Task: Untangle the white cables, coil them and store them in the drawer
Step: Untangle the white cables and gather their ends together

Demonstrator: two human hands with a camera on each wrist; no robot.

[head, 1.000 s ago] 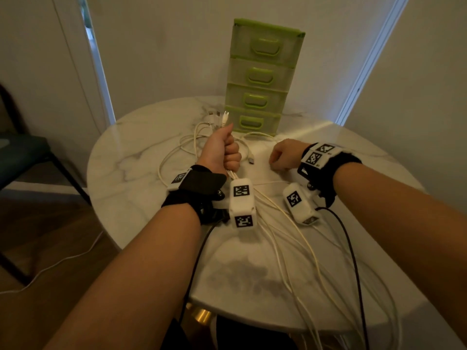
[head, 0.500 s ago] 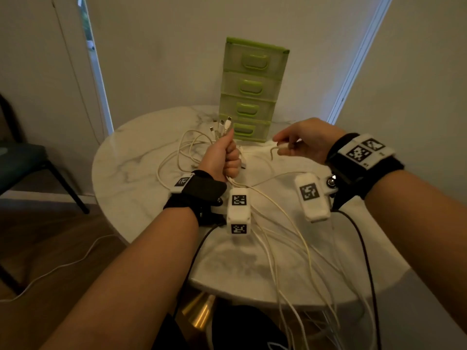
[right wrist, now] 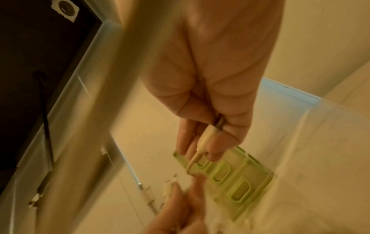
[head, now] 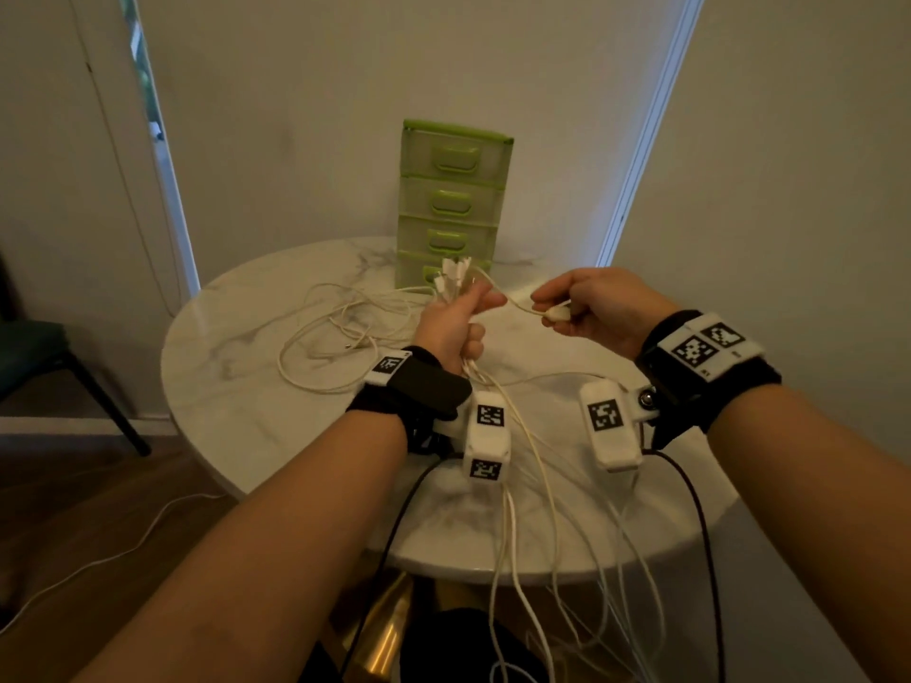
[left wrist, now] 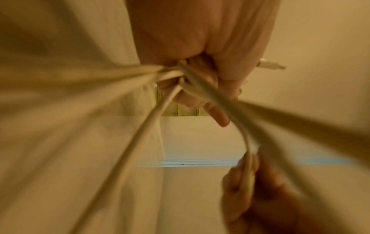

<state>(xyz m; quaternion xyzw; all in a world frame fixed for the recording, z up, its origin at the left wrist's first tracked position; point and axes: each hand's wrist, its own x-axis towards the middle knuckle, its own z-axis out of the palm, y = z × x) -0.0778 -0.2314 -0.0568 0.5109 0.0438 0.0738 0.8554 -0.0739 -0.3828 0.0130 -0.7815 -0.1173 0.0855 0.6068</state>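
While hands (head: 517,313) grip cables (head: 512,426), no readable writing

The cables (head: 512,529) run off the near edge of the head view, their ends unseen; inside the left hand (head: 456,320) their number cannot be told; the bottom drawer (head: 434,276) is partly hidden behind the plugs (head: 452,273); both wrist views are blurred.

The drawers (head: 452,209) stand at the back of the table (head: 246,386), in the middle. Before them, above the table, the left hand (head: 456,320) holds a bundle of cables (head: 512,485), and the right hand (head: 591,308) is just to its right with a plug (head: 557,314). Loose cable loops (head: 335,337) lie on the table to the left. The bundle hangs over the near edge. A chair (head: 44,347) stands left of the table.
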